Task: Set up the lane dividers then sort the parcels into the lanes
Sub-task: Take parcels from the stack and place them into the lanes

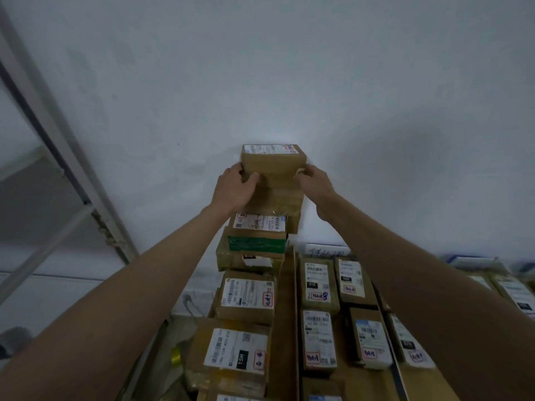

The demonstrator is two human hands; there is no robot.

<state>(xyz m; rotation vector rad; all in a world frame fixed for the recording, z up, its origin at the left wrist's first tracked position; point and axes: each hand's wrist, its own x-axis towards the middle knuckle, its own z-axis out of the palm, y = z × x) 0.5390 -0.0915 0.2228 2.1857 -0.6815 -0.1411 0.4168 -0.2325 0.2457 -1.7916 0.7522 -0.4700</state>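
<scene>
Cardboard parcel (273, 164), boxy, gripped by L hand (236, 186) & R hand (314, 183).

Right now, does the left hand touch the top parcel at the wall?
Touching. The head view shows the left hand with fingers curled round the top parcel's left corner.

Both bare arms stretch forward and up; the left hand (236, 183) and right hand (314, 182) curl their fingers, facing each other.
</scene>
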